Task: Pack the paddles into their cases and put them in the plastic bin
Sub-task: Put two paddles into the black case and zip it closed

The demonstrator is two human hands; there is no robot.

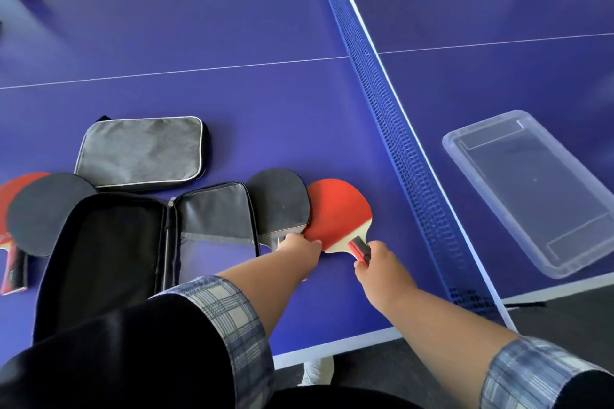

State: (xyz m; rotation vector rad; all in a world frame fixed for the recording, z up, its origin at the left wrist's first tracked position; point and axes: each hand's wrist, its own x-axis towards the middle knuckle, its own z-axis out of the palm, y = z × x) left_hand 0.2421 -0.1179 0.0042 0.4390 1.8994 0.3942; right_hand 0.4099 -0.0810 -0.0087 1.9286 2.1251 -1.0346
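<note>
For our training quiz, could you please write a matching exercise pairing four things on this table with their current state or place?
Things:
1. red-faced paddle
2. grey case
3. black case
4. plastic bin

States:
A. unzipped, lying open
B. beyond the net, nothing inside
C. closed, lying flat
D. handle gripped by the right hand

Pairs: 1-D, 2-C, 3-A, 4-B
</note>
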